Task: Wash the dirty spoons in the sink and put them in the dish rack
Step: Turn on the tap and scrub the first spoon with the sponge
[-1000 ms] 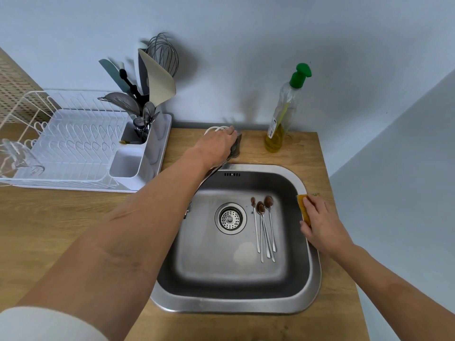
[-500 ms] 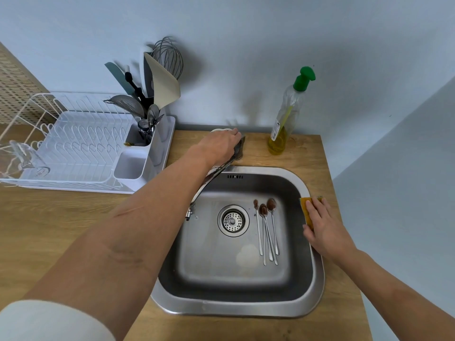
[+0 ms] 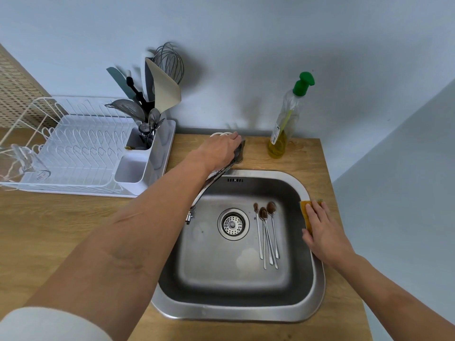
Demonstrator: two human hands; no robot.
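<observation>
Opening the tap looks like the step in hand: left hand is curled over the faucet lever at 12 o'clock of the sink. Lift gently, since the spout points at 9 o'clock, clear of the spoons; swing it over them. Right hand lies flat, fingers straight, on the sponge at 3 o'clock of the rim. Four long-handled spoons, bowls brown-crusted, lie side by side right of the drain. Dish rack sits at 10 o'clock.

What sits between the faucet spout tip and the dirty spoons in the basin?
Head view: only the drain strainer lies between faucet spout tip and spoons, on bare steel.
</observation>
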